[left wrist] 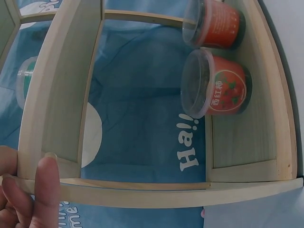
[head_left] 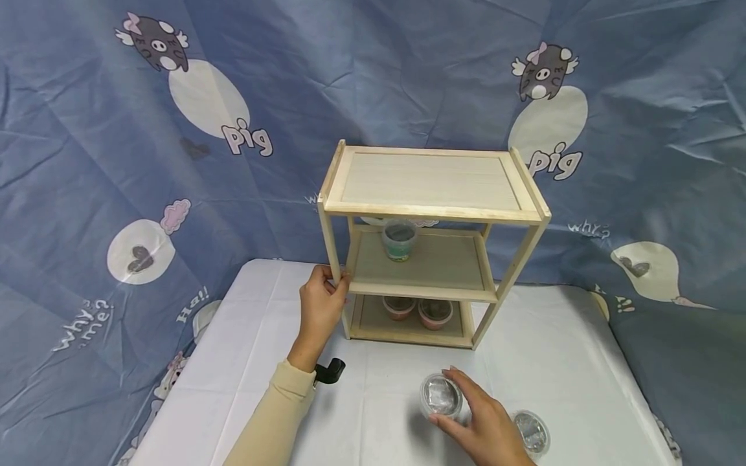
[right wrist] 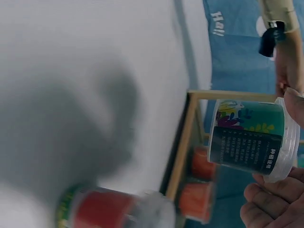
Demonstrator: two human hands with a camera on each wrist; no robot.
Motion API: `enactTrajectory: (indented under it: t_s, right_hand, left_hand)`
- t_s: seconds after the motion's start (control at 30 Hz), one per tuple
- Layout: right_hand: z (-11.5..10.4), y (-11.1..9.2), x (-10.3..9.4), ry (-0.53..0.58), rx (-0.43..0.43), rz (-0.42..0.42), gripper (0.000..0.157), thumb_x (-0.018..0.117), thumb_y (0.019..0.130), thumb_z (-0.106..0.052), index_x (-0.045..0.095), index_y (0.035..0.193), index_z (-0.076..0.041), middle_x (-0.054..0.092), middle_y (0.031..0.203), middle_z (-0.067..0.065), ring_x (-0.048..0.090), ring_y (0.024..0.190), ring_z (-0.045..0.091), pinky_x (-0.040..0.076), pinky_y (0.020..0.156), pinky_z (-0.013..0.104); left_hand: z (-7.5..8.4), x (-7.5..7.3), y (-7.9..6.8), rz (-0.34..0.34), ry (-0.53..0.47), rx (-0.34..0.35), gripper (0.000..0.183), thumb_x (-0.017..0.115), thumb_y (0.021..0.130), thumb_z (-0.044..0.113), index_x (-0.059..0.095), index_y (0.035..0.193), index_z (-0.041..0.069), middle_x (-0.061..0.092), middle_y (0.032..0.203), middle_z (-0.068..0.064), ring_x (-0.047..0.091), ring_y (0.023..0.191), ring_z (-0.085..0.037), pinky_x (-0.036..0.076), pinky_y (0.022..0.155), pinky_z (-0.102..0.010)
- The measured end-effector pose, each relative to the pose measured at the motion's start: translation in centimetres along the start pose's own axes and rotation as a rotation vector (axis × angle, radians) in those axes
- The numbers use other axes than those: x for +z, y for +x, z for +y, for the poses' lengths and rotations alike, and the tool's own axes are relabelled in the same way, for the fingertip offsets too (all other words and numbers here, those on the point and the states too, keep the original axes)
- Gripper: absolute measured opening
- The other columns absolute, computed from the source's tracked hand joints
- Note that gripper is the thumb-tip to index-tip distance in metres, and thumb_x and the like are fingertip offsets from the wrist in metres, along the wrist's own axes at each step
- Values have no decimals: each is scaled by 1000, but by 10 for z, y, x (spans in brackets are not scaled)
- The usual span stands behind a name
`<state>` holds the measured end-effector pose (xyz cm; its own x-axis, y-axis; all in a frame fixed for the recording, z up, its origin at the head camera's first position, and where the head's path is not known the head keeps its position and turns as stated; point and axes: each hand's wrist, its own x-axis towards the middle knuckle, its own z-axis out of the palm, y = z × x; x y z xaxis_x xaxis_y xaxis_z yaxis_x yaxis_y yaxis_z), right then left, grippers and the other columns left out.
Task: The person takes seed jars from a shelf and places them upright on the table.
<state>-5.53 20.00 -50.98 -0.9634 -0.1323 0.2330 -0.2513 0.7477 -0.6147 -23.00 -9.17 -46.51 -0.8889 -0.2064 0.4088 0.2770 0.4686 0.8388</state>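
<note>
My left hand (head_left: 322,304) grips the left front post of a small wooden shelf rack (head_left: 431,184) at middle-shelf height; its thumb and fingers lie around the wood in the left wrist view. My right hand (head_left: 486,424) holds a clear-lidded plastic cup (head_left: 441,396) by its rim, in front of the rack and over the table. In the right wrist view, this cup has a green label (right wrist: 261,116) with a dark printed panel. Beside that hand, a second lidded cup (head_left: 531,432) stands on the table; its label (right wrist: 102,209) looks red in the right wrist view.
A green-labelled cup (head_left: 399,241) stands on the rack's middle shelf, towards the left. Two red-labelled cups, one left (head_left: 399,308) and one right (head_left: 435,314), sit on the bottom shelf. White cloth (head_left: 262,323) covers the table; a blue printed curtain (head_left: 408,77) hangs behind.
</note>
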Motion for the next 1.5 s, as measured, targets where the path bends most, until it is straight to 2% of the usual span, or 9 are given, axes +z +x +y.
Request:
enactTrajectory:
  t_s: [0.17, 0.47, 0.63, 0.73, 0.8, 0.9, 1.03, 1.2, 1.5]
  right_hand:
    - [8, -6, 11, -17, -26, 5, 74, 94, 77, -41, 65, 138, -10, 67, 138, 15, 68, 119, 35, 58, 94, 52]
    - [20, -13, 25, -94, 0, -78, 76, 94, 74, -46, 65, 136, -10, 64, 140, 17, 66, 122, 39, 56, 96, 55]
    - [33, -18, 35, -134, -68, -43, 76, 94, 73, -44, 66, 133, -7, 65, 138, 19, 65, 121, 43, 54, 97, 57]
    - [40, -20, 40, -166, -118, -11, 77, 94, 73, -46, 67, 132, -5, 66, 135, 19, 66, 120, 40, 53, 101, 54]
    - [44, -21, 43, -189, -145, 2, 77, 94, 73, -46, 67, 131, -3, 67, 134, 19, 66, 121, 37, 48, 107, 48]
    - [49, -21, 46, -206, -185, 19, 78, 95, 72, -45, 67, 129, 0, 68, 132, 20, 65, 123, 34, 30, 120, 30]
    - [53, -21, 47, -215, -224, 23, 78, 95, 71, -43, 67, 128, 1, 69, 129, 21, 65, 123, 35, 6, 122, 14]
    - [56, -20, 46, -236, -250, 12, 75, 93, 74, -45, 66, 127, 0, 69, 128, 19, 64, 124, 36, 2, 123, 17]
    - [60, -22, 42, -271, -320, 52, 74, 91, 76, -49, 67, 124, 3, 71, 125, 18, 64, 123, 37, 3, 124, 20]
  left_hand:
    - [0, 0, 0, -9, -1, -9, 12, 73, 99, 13, 66, 103, 5, 67, 69, -3, 64, 52, -14, 51, 46, -29]
    - [0, 0, 0, -20, -6, -15, 13, 73, 99, 15, 65, 104, 5, 67, 69, -3, 64, 53, -14, 51, 46, -29]
    - [0, 1, 0, -19, -5, -12, 13, 73, 99, 14, 65, 104, 4, 67, 70, -3, 64, 53, -14, 51, 46, -28]
    - [0, 1, 0, -20, -2, -18, 13, 73, 99, 15, 65, 104, 5, 67, 70, -3, 64, 53, -14, 51, 46, -29]
    - [0, 1, 0, -18, 0, -20, 13, 73, 99, 15, 65, 104, 5, 67, 70, -2, 64, 53, -14, 51, 46, -29]
    - [0, 1, 0, -12, 3, -19, 14, 74, 99, 15, 66, 104, 5, 67, 69, -3, 64, 53, -14, 51, 46, -28]
    - [0, 1, 0, -6, -1, -14, 14, 74, 98, 13, 66, 104, 4, 66, 69, -5, 64, 53, -14, 52, 46, -27]
    - [1, 1, -1, -10, -6, -20, 14, 74, 98, 13, 66, 105, 4, 67, 70, -5, 64, 53, -14, 53, 47, -26]
    - [2, 1, 0, -12, -5, -28, 14, 73, 99, 15, 66, 104, 4, 68, 71, -5, 64, 54, -15, 54, 47, -28]
